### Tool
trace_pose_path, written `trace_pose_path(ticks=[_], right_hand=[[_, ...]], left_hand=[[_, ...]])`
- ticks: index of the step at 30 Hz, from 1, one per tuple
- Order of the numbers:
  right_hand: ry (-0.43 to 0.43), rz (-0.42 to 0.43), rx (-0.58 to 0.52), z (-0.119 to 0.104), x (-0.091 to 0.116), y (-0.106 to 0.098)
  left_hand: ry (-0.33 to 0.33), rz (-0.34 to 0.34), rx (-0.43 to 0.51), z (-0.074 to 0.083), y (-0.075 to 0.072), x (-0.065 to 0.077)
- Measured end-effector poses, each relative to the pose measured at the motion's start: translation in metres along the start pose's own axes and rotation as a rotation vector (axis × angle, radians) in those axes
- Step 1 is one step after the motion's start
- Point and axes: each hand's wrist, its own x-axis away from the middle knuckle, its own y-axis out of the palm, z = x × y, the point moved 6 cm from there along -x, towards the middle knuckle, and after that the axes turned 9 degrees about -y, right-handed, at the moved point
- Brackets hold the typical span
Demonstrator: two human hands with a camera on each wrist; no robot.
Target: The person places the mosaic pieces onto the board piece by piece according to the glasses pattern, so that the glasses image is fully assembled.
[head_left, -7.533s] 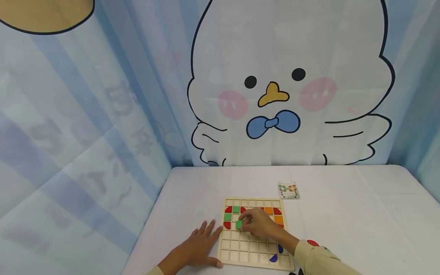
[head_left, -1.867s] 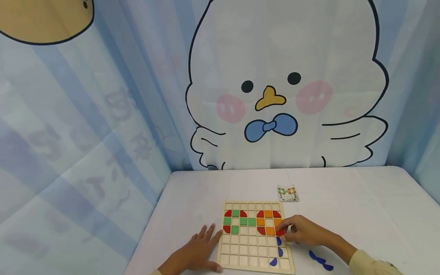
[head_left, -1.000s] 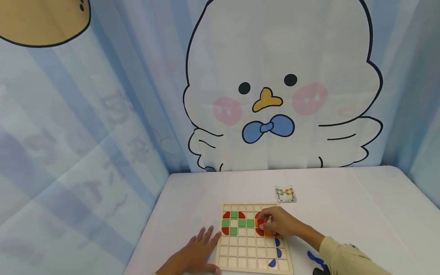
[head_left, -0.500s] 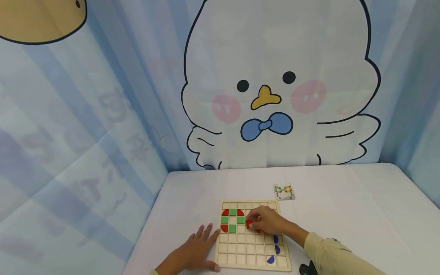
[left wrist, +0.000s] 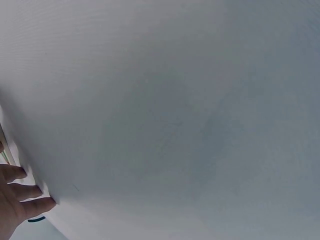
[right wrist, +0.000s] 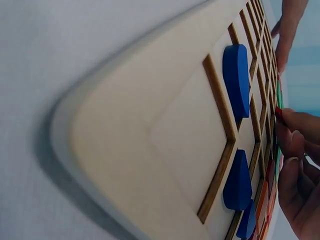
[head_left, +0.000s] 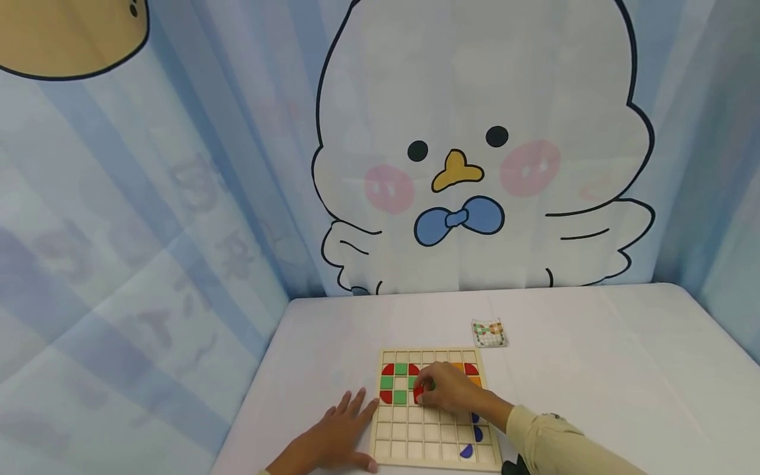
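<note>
My right hand (head_left: pixel 448 388) pinches a red rounded piece (head_left: pixel 418 394) at the third row of the wooden grid board (head_left: pixel 436 466), just right of a green square (head_left: pixel 400 397). In the right wrist view the fingertips hold the red piece (right wrist: pixel 279 114) close over the board. Red corner pieces and green squares form a ring at the board's upper left. Orange squares (head_left: pixel 475 381) and a red piece (head_left: pixel 471 369) show at its upper right, partly hidden by the hand. My left hand (head_left: pixel 332 432) lies with spread fingers on the table, fingertips at the board's left edge.
Three blue rounded pieces (head_left: pixel 478 434) lie on the board's lower right; one blue piece (right wrist: pixel 236 80) looks large in the right wrist view. A small pattern card (head_left: pixel 489 333) lies beyond the board's far right corner. A printed curtain (head_left: pixel 463 257) stands behind the table.
My right hand set down a green square, then took up a red piece by the board's right edge and carried it left across the board. The left hand stays in place.
</note>
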Motion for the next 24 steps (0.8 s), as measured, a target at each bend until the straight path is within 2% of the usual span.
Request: trace_pose_path(ticks=[6, 19, 24], right_hand=[[0.012, 0.008, 0.040, 0.0004, -0.0014, 0.0023], [0.003, 0.036, 0.076, -0.0036, -0.0025, 0.0056], [-0.003, 0.042, 0.122, -0.0076, -0.0037, 0.0076]], left_hand=[[0.001, 0.009, -0.020, -0.0013, 0.0034, -0.0012], [0.017, 0.019, -0.033, 0.0003, 0.0001, 0.0015], [0.021, 0.020, -0.037, 0.0009, 0.0011, 0.0029]])
